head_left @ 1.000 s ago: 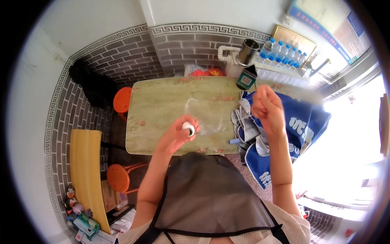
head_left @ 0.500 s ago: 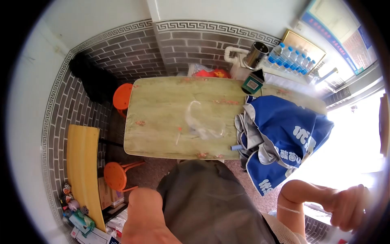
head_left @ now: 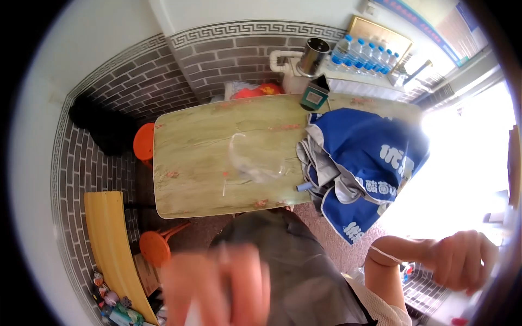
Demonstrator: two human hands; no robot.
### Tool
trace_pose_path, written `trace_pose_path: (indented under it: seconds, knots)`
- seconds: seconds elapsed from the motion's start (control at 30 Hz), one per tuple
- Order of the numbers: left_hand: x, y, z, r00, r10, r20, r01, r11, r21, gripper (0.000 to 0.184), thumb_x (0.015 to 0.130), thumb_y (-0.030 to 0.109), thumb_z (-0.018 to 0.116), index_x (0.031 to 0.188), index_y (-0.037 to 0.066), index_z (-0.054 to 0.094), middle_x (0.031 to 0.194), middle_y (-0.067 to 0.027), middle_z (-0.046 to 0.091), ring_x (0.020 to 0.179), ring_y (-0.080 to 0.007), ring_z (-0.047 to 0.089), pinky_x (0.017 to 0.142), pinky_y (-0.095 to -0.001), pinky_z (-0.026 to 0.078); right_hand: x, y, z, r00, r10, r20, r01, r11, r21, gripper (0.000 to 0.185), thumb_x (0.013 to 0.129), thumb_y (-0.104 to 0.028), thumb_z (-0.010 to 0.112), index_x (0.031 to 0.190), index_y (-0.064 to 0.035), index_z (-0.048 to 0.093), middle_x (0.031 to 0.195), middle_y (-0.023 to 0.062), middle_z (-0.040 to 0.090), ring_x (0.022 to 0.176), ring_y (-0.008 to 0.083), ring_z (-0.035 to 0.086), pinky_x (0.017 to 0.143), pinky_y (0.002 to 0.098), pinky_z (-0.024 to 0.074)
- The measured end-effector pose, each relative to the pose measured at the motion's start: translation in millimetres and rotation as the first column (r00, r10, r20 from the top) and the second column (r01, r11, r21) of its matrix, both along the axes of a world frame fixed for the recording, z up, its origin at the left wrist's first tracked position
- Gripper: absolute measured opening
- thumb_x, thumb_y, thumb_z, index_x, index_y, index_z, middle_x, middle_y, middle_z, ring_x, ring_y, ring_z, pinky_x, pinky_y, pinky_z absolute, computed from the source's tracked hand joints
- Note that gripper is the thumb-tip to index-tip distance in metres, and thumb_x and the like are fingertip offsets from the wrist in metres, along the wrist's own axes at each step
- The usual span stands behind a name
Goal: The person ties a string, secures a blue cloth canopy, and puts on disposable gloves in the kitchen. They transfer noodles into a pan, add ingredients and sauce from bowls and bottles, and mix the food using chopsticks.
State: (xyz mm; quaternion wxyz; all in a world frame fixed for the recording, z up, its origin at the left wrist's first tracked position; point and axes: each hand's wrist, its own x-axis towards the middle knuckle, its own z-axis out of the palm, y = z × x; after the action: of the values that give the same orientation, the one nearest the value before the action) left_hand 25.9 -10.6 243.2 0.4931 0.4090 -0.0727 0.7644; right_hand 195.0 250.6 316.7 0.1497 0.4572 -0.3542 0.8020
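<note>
Holding what looks like a small white thing (head_left: 193, 315), the left hand (head_left: 235, 285) stands off the tabletop's (head_left: 190, 136) near edge, toward the near left corner; blur hides the thing's long axis, though it sits within the grip, low between finger and thumb. The right hand (head_left: 462, 262) is well apart, past the near right corner, its fingers folded into a fist; whether anything is inside cannot be told. A thin white strand (head_left: 387, 254) slants across the right forearm, so the right arm is nearer to it.

Over the tabletop's right end lies a blue cloth (head_left: 348, 138), draped past the near edge, with bold white Chinese characters; one reads 优, others are cut by folds. At the far edge, a dark green box (head_left: 316, 89) carries a pale label too small to read. Bottles (head_left: 359, 57) behind it wear illegible blue labels.
</note>
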Motion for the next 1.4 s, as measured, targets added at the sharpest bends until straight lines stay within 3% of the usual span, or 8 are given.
trace_pose_path:
  seconds: [0.07,0.17,0.47,0.6,0.67,0.73,0.87,1.4]
  knots:
    - [-42,24,-41,0.838,0.365,-0.406,-0.539,0.671,-0.509,0.024,0.083,0.015,0.069,0.099,0.003,0.056,0.089,-0.0093,0.055,0.072,-0.0183,0.056,0.062,-0.0285,0.047,-1,6,-12,0.998,-0.053,0.040,0.054,0.998,-0.023,0.007,0.086,0.000,0.052,0.081,0.0042,0.050,0.047,0.0108,0.048,0.030,0.0144,0.040,0.030,0.0266,0.0265]
    - [-99,82,-181,0.663,0.108,-0.741,-0.748,0.126,-0.651,0.028,0.083,0.020,0.071,0.099,0.007,0.053,0.084,-0.0004,0.055,0.075,-0.0077,0.054,0.065,-0.0212,0.044,3,16,-42,0.955,-0.238,0.178,0.247,0.969,-0.030,0.011,0.090,-0.006,0.052,0.083,0.0005,0.048,0.048,0.0072,0.046,0.030,0.0128,0.038,0.031,0.0250,0.0250]
    - [-156,99,-502,-0.255,-0.512,-0.820,-0.967,0.115,0.229,0.041,0.073,0.024,0.074,0.104,0.002,0.058,0.109,-0.0224,0.056,0.107,-0.0360,0.052,0.086,-0.0435,0.044,-12,14,-117,0.109,-0.890,0.443,0.523,0.430,0.736,0.013,0.095,-0.009,0.048,0.083,-0.0028,0.052,0.062,-0.0029,0.045,0.054,0.0016,0.038,0.047,0.0183,0.0285]
    - [-134,101,-442,-0.373,-0.645,-0.667,-0.927,0.223,0.303,0.036,0.077,0.019,0.071,0.107,0.003,0.059,0.113,-0.0202,0.056,0.111,-0.0353,0.049,0.089,-0.0451,0.042,-34,16,-132,0.055,-0.907,0.418,0.320,0.413,0.853,0.018,0.095,-0.012,0.049,0.080,-0.0031,0.053,0.064,-0.0043,0.042,0.058,0.0026,0.036,0.052,0.0185,0.0297]
    - [-111,112,-368,-0.308,-0.320,-0.896,-0.951,0.090,0.295,0.034,0.082,0.016,0.067,0.112,0.002,0.061,0.116,-0.0175,0.059,0.103,-0.0291,0.057,0.085,-0.0400,0.045,-41,24,-144,0.071,-0.887,0.457,0.262,0.459,0.849,0.017,0.095,-0.012,0.049,0.080,-0.0031,0.052,0.064,-0.0044,0.042,0.059,0.0028,0.036,0.053,0.0186,0.0306]
    - [-80,138,-290,0.258,0.043,-0.965,-0.966,0.026,-0.257,0.021,0.084,0.013,0.066,0.102,0.001,0.066,0.091,-0.0078,0.066,0.075,-0.0179,0.059,0.067,-0.0302,0.047,-50,28,-153,0.146,-0.850,0.507,0.194,0.527,0.827,0.017,0.095,-0.013,0.049,0.081,-0.0032,0.051,0.064,-0.0044,0.042,0.060,0.0028,0.036,0.053,0.0186,0.0307]
    - [-35,161,-173,0.710,0.271,-0.650,-0.698,0.398,-0.596,0.019,0.084,0.008,0.067,0.102,0.002,0.067,0.075,0.0043,0.060,0.065,-0.0025,0.048,0.058,-0.0174,0.038,-70,29,-154,0.225,-0.856,0.466,0.211,0.510,0.834,0.020,0.097,-0.017,0.049,0.081,-0.0049,0.050,0.065,-0.0059,0.042,0.058,0.0020,0.033,0.050,0.0182,0.0269]
    - [-42,155,-144,0.793,0.156,-0.588,-0.548,0.604,-0.579,0.008,0.083,0.006,0.067,0.088,0.000,0.068,0.093,-0.0017,0.061,0.087,-0.0086,0.055,0.076,-0.0212,0.042,-87,39,-125,0.269,-0.853,0.447,0.237,0.509,0.827,0.021,0.097,-0.022,0.049,0.082,-0.0072,0.051,0.063,-0.0069,0.040,0.055,0.0010,0.031,0.047,0.0182,0.0224]
